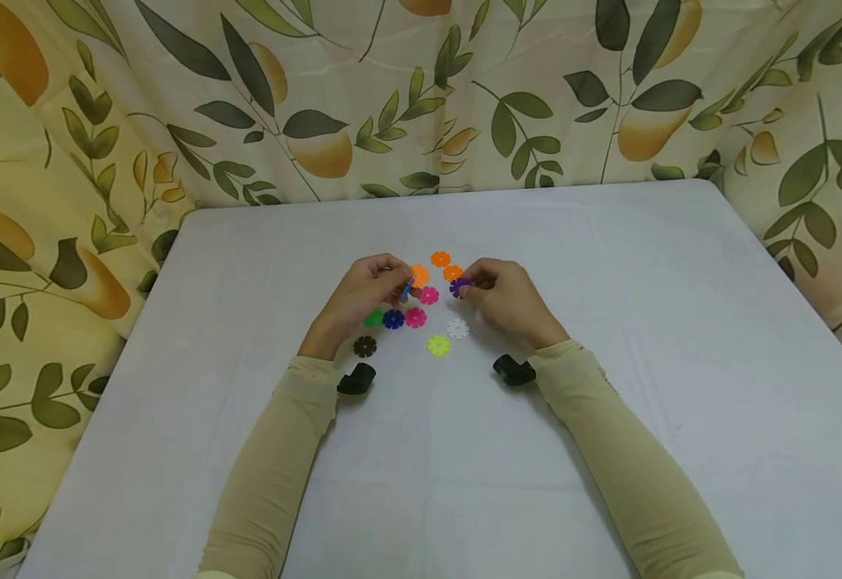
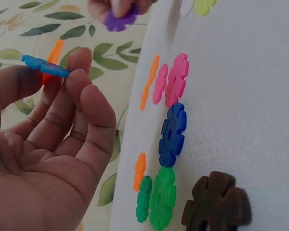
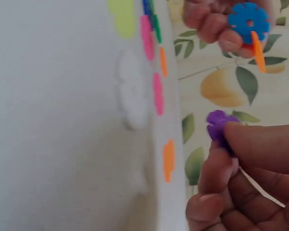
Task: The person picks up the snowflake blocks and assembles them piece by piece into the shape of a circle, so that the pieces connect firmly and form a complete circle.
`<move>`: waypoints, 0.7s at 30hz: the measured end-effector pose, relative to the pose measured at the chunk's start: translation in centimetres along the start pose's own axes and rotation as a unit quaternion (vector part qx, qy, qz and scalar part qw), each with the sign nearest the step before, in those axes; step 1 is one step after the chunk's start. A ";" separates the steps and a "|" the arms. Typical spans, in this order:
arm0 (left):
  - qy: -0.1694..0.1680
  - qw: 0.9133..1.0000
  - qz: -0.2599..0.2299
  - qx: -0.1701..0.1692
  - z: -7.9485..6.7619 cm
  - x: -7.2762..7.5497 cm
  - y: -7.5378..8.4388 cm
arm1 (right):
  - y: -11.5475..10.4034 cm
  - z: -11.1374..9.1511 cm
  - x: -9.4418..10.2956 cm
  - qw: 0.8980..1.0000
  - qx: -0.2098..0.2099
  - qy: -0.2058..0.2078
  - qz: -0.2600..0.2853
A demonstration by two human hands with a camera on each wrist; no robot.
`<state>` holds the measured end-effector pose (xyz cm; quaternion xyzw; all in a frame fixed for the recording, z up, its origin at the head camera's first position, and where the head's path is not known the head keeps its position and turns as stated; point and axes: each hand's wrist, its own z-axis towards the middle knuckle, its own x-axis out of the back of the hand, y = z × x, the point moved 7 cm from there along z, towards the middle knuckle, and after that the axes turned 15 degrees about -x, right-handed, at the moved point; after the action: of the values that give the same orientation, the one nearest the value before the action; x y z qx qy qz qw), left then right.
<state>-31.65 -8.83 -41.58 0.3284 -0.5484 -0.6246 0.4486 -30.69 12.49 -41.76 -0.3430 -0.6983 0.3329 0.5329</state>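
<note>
My left hand (image 1: 366, 293) pinches a blue notched flower-shaped disc (image 3: 241, 19) between thumb and fingers. An orange disc (image 3: 259, 53) is slotted crosswise into the blue one's edge. Opposite it, my right hand (image 1: 511, 297) pinches a purple flower disc (image 3: 219, 122) by its edge. Both hands are raised above the table, a short gap apart and facing each other. Below them lie pink discs (image 1: 416, 318), a dark blue disc (image 1: 393, 319) and a green disc (image 2: 163, 199).
The white-covered table (image 1: 421, 482) also bears a brown disc (image 1: 365, 346), a yellow-green disc (image 1: 438, 346), a white disc (image 1: 457, 328) and orange discs (image 1: 440, 259) at the back. Black wrist devices (image 1: 513, 371) sit at both cuffs. A leaf-patterned curtain (image 1: 392, 96) hangs behind.
</note>
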 end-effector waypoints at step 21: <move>-0.006 1.000 0.010 0.009 0.2 -1.0 -0.5 | -2.0 -0.9 0.0 0.995 0.039 -0.020 0.092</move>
<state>-31.52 -7.79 -42.08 0.3234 -0.5600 -0.6168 0.4488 -30.08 11.50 -39.86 -0.3779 -0.6604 0.4144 0.4993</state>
